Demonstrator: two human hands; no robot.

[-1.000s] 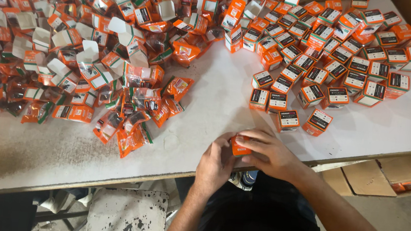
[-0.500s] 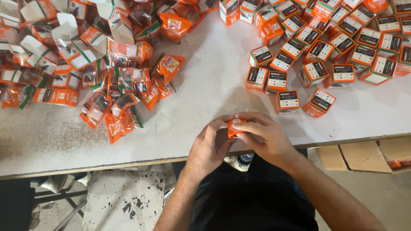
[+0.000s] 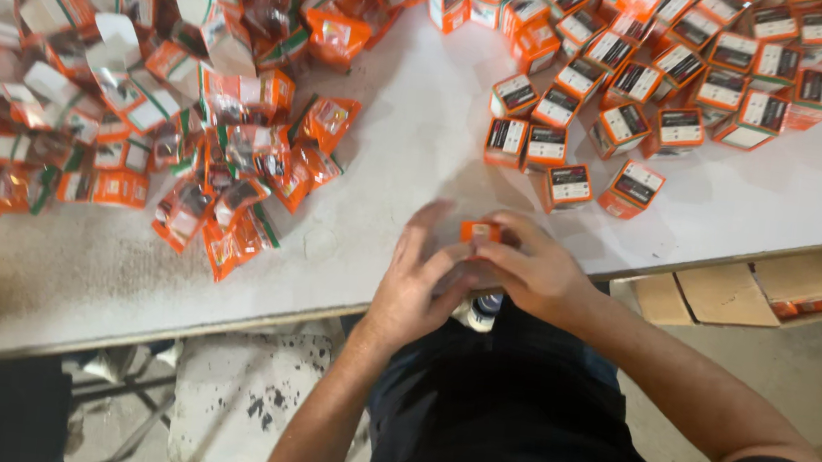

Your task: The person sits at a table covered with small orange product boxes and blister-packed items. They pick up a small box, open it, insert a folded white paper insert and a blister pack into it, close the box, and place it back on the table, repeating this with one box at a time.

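table (image 3: 419, 151): white worktop, carries everything
loose pile (image 3: 142, 105): flat unfolded orange cartons plus shiny sachets, far-left corner area, dumped unsorted
closed boxes (image 3: 667, 75): orange, labels up, grouped toward far-right corner
left hand (image 3: 418, 284): near edge, fingers half-curled bracing small orange box (image 3: 480, 233)
right hand (image 3: 533, 268): fingers closed around same box, probably steadying it; contents hidden

Left hand (image 3: 418, 284) and right hand (image 3: 533, 270) meet at near table edge (image 3: 222, 318), small box (image 3: 480, 232) between them. Heap of loose packets (image 3: 142, 105) behind, to left. Rows of closed boxes (image 3: 667, 75) behind, to right. Open carton (image 3: 727, 292) below table, right.
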